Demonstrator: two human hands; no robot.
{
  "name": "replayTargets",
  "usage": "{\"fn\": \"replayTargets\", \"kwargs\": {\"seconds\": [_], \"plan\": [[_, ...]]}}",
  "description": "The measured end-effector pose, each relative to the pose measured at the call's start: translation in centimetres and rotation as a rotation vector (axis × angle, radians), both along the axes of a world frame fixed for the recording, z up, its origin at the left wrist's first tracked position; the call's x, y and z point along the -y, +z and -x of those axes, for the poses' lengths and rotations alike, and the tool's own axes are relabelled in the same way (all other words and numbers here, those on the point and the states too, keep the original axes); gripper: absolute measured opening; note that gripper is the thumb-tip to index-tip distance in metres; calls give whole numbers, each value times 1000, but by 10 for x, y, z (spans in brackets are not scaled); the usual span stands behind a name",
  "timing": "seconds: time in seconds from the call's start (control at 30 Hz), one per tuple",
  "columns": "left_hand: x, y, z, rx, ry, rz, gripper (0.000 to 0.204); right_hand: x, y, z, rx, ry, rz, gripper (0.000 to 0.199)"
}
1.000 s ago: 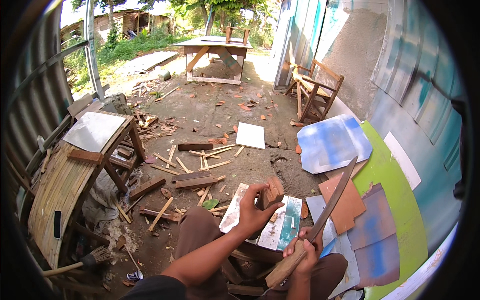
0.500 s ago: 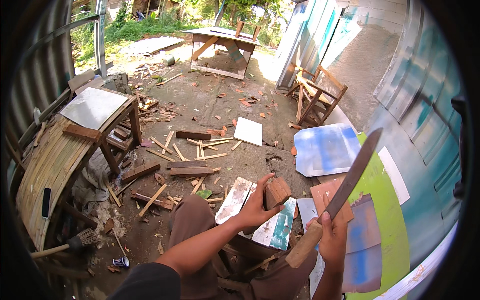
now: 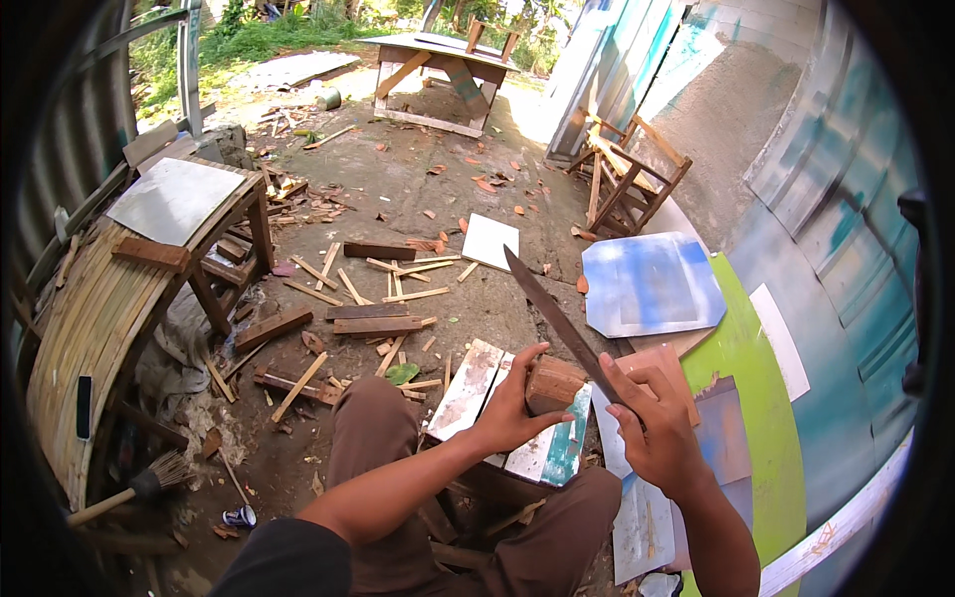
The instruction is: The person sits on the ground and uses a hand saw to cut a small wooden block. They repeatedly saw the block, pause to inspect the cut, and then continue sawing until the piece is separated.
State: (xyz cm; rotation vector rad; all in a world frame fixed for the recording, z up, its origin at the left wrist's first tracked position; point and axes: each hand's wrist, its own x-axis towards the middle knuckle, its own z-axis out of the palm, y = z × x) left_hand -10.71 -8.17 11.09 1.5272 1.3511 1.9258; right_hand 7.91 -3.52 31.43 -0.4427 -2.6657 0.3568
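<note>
A squared block of reddish-brown wood point(image 3: 555, 386) stands on a low plank bench point(image 3: 466, 394) painted white and teal, between my knees. My left hand point(image 3: 509, 410) is closed on the block's near left side, thumb in front and fingers behind. My right hand point(image 3: 657, 428) grips a machete point(image 3: 557, 316) with a long dark blade. The blade slants up and away to the left, passing just right of and beyond the block. Its wooden handle is mostly hidden by my fingers and palm.
Wood strips and offcuts point(image 3: 373, 323) litter the concrete floor ahead. A slatted bamboo bench point(image 3: 109, 328) stands at left, near a broom point(image 3: 149, 485). To the right lie a blue-and-white panel point(image 3: 652, 284) and a lime-green sheet point(image 3: 761, 398). A wooden chair point(image 3: 637, 179) and a table point(image 3: 428, 124) stand farther off.
The machete has swung left, from upright at the right to slanting beside the block. My right hand has turned and risen slightly. My left hand stays on the block.
</note>
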Motion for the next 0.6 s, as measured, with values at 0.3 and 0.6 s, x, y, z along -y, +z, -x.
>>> {"fn": "replayTargets", "kwargs": {"seconds": [0.3, 0.6], "plan": [[-8, -2, -2, 50, -38, 106, 84, -22, 10, 4, 234, 104, -121, 66], [-5, 1, 3, 148, -130, 142, 79, -35, 10, 5, 269, 167, -135, 72]]}}
